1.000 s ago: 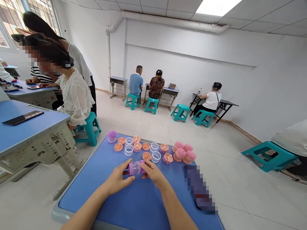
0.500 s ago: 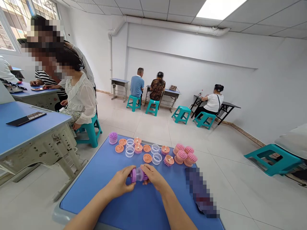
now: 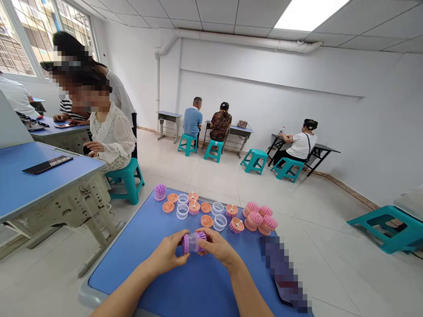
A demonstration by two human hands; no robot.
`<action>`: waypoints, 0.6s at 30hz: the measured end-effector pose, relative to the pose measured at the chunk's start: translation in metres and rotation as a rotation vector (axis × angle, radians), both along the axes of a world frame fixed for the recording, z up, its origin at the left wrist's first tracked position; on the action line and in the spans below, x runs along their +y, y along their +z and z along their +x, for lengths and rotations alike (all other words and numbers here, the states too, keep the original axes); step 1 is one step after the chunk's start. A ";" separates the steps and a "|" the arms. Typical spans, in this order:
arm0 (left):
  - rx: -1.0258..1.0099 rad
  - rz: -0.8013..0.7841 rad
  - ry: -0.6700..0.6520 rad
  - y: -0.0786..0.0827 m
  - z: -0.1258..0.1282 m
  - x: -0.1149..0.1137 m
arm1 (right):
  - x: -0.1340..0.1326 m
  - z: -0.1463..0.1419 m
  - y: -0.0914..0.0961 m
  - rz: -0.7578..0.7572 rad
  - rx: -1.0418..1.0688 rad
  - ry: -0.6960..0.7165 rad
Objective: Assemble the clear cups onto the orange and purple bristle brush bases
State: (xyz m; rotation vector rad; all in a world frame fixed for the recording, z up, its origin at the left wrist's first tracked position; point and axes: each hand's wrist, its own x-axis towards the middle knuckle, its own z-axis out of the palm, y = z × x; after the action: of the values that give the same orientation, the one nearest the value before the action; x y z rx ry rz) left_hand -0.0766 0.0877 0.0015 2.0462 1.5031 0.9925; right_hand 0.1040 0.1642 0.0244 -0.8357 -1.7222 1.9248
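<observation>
Above the blue desk (image 3: 132, 259), both hands grip a purple scrub brush (image 3: 193, 242) lying on its side, with a clear ring around its middle. My left hand (image 3: 170, 251) closes on its purple cap end. My right hand (image 3: 214, 246) is wrapped round the bristle end, and its thumb presses near the bristles. Beyond them lie orange discs (image 3: 168, 206), clear plastic rings (image 3: 182, 211) and pink bristle heads with orange bases and white pins (image 3: 236, 225). A whole purple brush (image 3: 160, 193) stands at the far left corner. Several whole pink brushes (image 3: 254, 221) cluster at the right.
A dark, blurred-out object (image 3: 286, 277) lies along the desk's right edge. Another desk (image 3: 49, 176) is at the left, with a seated person (image 3: 114, 132) beside it. Teal stools (image 3: 254, 161) and seated people are farther back.
The view has shifted slightly left and up. My right hand's fingers have moved on the brush, showing more of its bristles. Both hands still hold it.
</observation>
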 end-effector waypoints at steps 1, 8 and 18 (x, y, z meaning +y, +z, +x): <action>0.039 0.011 0.016 0.000 0.000 0.000 | 0.000 -0.001 -0.002 0.012 0.006 -0.011; 0.123 0.075 0.116 0.004 0.004 -0.001 | -0.012 -0.014 -0.009 0.358 -0.101 -0.175; 0.094 0.037 0.641 0.031 -0.054 0.017 | -0.006 -0.013 -0.016 0.259 -0.015 -0.276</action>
State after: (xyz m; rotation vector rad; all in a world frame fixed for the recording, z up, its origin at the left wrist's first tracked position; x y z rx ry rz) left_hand -0.1304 0.1045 0.0324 1.6687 2.2778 1.1561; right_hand 0.0908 0.1578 0.0083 -0.9337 -1.7161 1.4840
